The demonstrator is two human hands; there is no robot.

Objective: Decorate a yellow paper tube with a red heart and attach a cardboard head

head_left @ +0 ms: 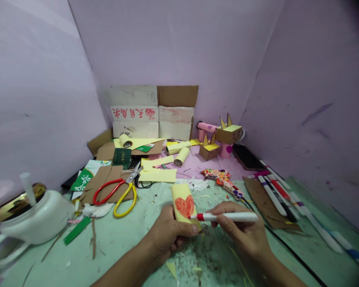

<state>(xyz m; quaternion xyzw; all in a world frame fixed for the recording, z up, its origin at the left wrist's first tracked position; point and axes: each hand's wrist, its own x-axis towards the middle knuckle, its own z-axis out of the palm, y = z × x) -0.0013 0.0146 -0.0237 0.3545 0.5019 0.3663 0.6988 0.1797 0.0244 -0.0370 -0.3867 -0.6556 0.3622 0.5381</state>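
Low in the middle of the head view, my left hand (170,231) is closed around the lower end of a yellow paper-covered piece (178,193). A red heart (184,206) is coloured on its face. My right hand (245,231) pinches a white marker (239,217) with a red collar, its tip touching or very close to the heart's lower part. Scissors (129,178) with one red and one yellow handle lie open to the left, beyond my left hand.
A white teapot (44,215) stands at the left. Yellow paper rolls (182,156), cardboard boxes with pointed ears (209,151) and a folded carton (134,115) are further back. At the right lie a phone (248,157), several markers (272,195) and a black cable (290,251).
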